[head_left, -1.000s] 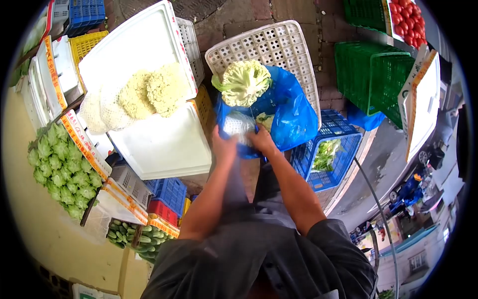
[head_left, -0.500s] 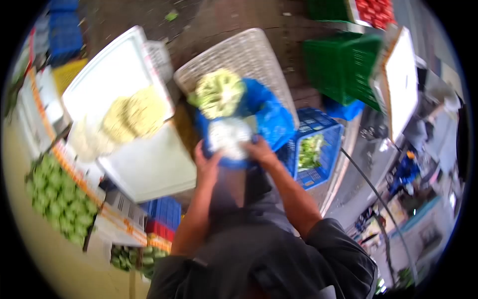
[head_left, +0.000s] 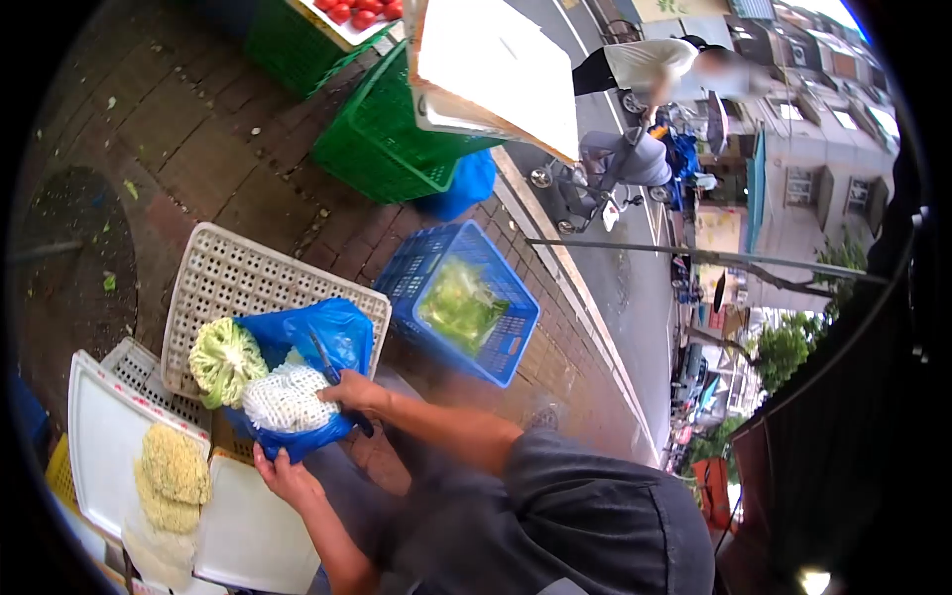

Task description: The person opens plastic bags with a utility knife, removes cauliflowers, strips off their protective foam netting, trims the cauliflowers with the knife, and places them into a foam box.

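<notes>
My right hand [head_left: 355, 393] is closed around a knife [head_left: 323, 355] with a narrow dark blade, beside a rounded bundle in white foam netting [head_left: 288, 399]. What the netting wraps is mostly hidden. The bundle lies in a blue plastic bag [head_left: 342, 327]. At the bag's near edge, my left hand [head_left: 290, 480] grips the blue plastic with its fingertips. A cauliflower [head_left: 226, 363], its cut stems and pale green ribs facing up, sits against the bundle on the left. Bag and cauliflower rest on an upturned white plastic crate [head_left: 260, 266].
A blue crate [head_left: 397, 273] with bagged greens [head_left: 461, 309] stands right of the white crate. Green crates [head_left: 372, 139], a white foam lid [head_left: 496, 69] and tomatoes [head_left: 365, 14] are farther off. Foam boxes [head_left: 109, 436] with pale yellow florets [head_left: 174, 476] lie left. A person pushes a stroller [head_left: 620, 159] on the road.
The view has swung toward the street, so the crates appear lower and farther left. My right hand has moved up beside the netted bundle with the knife; my left stays at the bag's edge.
</notes>
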A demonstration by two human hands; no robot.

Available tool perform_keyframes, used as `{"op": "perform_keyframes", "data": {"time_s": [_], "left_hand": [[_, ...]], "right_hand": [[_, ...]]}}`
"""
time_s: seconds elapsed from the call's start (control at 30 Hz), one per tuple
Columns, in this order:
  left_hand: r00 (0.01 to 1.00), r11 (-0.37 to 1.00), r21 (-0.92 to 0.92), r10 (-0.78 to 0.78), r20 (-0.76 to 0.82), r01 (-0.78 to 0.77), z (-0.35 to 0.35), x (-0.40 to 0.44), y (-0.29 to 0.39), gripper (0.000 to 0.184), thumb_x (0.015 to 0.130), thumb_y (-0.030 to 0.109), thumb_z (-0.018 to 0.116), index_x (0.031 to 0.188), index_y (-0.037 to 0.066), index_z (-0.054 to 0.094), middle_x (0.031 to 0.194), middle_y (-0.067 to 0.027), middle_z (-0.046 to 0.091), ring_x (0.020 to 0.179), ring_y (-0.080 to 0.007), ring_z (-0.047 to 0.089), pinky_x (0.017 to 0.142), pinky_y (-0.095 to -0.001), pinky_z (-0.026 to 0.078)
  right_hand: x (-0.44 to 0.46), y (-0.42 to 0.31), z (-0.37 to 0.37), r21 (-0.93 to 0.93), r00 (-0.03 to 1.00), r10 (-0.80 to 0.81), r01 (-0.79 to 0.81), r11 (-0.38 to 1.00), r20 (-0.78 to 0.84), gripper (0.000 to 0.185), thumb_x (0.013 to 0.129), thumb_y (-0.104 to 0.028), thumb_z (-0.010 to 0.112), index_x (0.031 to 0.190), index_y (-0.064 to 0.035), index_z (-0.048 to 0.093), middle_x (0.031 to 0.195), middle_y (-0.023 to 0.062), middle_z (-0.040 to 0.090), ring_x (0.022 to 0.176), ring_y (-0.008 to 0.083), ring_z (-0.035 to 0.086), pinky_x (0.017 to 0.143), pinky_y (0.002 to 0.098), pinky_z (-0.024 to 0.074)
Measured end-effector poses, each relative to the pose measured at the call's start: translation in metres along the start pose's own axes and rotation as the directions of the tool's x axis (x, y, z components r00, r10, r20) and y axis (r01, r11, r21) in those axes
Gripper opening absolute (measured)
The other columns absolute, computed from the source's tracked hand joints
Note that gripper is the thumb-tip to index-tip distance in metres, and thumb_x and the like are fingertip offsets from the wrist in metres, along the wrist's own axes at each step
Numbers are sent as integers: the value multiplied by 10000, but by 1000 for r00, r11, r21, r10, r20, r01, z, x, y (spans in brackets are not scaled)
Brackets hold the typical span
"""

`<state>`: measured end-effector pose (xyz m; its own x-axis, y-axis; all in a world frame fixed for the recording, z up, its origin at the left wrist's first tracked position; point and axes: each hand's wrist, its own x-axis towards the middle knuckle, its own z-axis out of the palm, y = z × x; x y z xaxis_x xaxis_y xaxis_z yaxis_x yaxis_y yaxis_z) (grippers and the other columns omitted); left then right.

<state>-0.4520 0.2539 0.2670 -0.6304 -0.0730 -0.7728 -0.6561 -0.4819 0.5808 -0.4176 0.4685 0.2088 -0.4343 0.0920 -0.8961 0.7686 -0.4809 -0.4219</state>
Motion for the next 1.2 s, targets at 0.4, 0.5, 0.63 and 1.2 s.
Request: {"op": "perform_keyframes", "data": {"time_s": [0.4,0.5,0.63,1.2], "left_hand": [[976,956,288,14,-219,51,-44,-11,-19,528,827,-28,484,1354,-23,515,1282,-177,572,1137,-307,570,984,-415,476],[984,823,568,93,-149,8,-37,-10,-22,522,834,-50,451,1353,-59,502,1293,-169,573,1135,-259,567,1018,-356,440],[989,646,758,145,-5,-90,-53,-3,-34,547,842,-34,467,1386,-84,465,1366,-214,546,1221,-297,546,1085,-373,400],[951,-118,976,229,208,-185,19,29,1,523,898,181,654,1341,-50,497,1321,-222,553,1168,-369,576,1010,-462,465]], "right_hand": [[5,6,5,248,988,-118,139,959,-98,463,796,-88,741,1232,21,629,1104,66,685,959,164,632,884,315,507],[-5,-12,16,395,962,-215,265,879,-168,469,839,-85,695,1295,-49,588,1030,45,678,860,139,626,742,288,513],[-5,-45,10,579,973,-126,217,786,-194,405,878,-96,662,1279,-119,610,908,-25,663,600,48,513,476,226,336],[-57,-52,-87,630,967,-229,107,769,116,226,885,-144,628,1108,-108,636,779,-23,632,514,49,501,441,228,364]]}}
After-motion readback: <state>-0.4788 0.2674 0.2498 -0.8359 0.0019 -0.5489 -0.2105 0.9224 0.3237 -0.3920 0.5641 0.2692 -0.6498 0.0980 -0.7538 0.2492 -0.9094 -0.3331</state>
